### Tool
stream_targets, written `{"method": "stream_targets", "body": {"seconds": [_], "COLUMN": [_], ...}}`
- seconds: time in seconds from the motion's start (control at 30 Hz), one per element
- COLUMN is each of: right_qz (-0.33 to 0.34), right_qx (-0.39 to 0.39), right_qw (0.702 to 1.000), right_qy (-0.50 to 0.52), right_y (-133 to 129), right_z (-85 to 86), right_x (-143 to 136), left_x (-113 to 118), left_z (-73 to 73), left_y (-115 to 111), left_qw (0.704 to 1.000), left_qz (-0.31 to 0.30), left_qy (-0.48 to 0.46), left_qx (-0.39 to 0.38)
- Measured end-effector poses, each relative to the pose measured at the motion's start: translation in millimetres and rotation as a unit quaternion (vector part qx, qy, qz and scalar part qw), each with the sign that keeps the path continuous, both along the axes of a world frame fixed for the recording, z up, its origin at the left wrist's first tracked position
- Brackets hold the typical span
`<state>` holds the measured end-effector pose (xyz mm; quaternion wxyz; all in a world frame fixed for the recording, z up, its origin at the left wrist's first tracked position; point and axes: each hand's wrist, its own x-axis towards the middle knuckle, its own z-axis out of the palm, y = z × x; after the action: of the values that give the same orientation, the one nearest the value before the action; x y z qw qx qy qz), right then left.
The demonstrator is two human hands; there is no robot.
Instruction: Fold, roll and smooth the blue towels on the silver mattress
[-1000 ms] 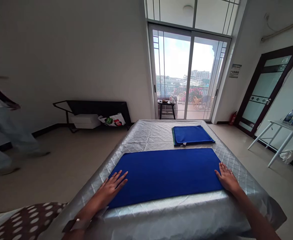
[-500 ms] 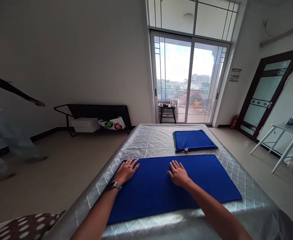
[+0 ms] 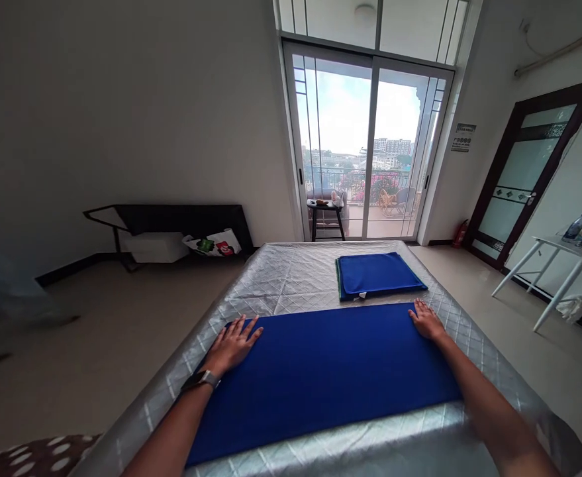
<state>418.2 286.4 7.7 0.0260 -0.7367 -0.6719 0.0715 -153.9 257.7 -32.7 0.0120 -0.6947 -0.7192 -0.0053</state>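
A long blue cloth (image 3: 320,371) lies flat across the near part of a bed-like surface with a silvery quilted cover (image 3: 265,278). My left hand (image 3: 234,344) rests palm down on the cloth's far left corner, fingers spread, with a watch on the wrist. At the far right corner of the cloth, my right hand (image 3: 427,321) lies flat with its fingers stretched out. Beyond the long cloth sits a folded blue cloth (image 3: 380,273) with a green edge and a small white tag.
A person (image 3: 2,278) stands blurred at the far left. By the wall are a black folding frame (image 3: 186,218), a white box (image 3: 156,247) and a printed bag (image 3: 214,244). A white table (image 3: 563,246) with bottles stands right. Brown dotted fabric (image 3: 37,457) lies lower left.
My right hand has slid right across the cloth from near its middle to its far right corner. My left hand stays at the left corner. The person at left has shifted further left.
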Motion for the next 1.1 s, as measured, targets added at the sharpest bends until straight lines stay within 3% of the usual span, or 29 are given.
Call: {"method": "stream_targets", "body": {"seconds": [0.1, 0.2, 0.27, 0.37, 0.5, 0.57, 0.63, 0.7, 0.8, 1.03, 1.1], "right_qz": [0.004, 0.001, -0.002, -0.005, 0.001, -0.005, -0.024, -0.051, -0.086, -0.089, -0.088], "right_qx": [0.011, 0.011, 0.010, 0.014, 0.024, 0.030, 0.042, 0.053, 0.059, 0.051, 0.053], "right_qw": [1.000, 1.000, 1.000, 1.000, 0.997, 0.996, 0.996, 0.994, 0.992, 0.989, 0.987], "right_qy": [0.006, 0.012, 0.015, 0.027, 0.073, 0.085, 0.081, 0.077, 0.075, 0.110, 0.120], "right_y": [0.8, 1.1, 1.5, 2.9, 10.5, 17.1, 24.2, 30.3, 37.1, 47.6, 48.9], "right_z": [-4.0, -5.2, -6.0, -8.3, -7.2, -2.9, 2.5, 7.1, 11.1, 20.9, 26.2], "right_x": [5.0, 1.0, -0.1, 2.2, 11.7, 18.8, 25.7, 30.5, 32.7, 35.8, 39.1], "left_x": [5.5, 51.5, 107.0, 212.4, 350.7, 405.0, 445.7, 472.8, 493.6, 506.4, 509.9], "left_z": [9.5, 37.3, 56.5, 69.5, 58.6, 52.2, 49.9, 51.0, 53.0, 38.8, 37.8], "left_y": [-0.1, -7.8, -19.3, -45.7, -86.4, -101.7, -110.9, -114.6, -114.1, -106.6, -106.2], "left_qw": [1.000, 0.999, 0.995, 0.972, 0.907, 0.860, 0.841, 0.848, 0.858, 0.841, 0.839], "left_qz": [-0.002, 0.034, -0.020, -0.201, -0.406, -0.498, -0.530, -0.520, -0.502, -0.526, -0.512], "left_qy": [0.011, -0.014, -0.052, -0.089, -0.102, -0.107, -0.105, -0.102, -0.103, -0.131, -0.183], "left_qx": [-0.018, 0.031, 0.086, 0.088, 0.045, 0.039, 0.031, 0.021, 0.004, 0.002, -0.015]}}
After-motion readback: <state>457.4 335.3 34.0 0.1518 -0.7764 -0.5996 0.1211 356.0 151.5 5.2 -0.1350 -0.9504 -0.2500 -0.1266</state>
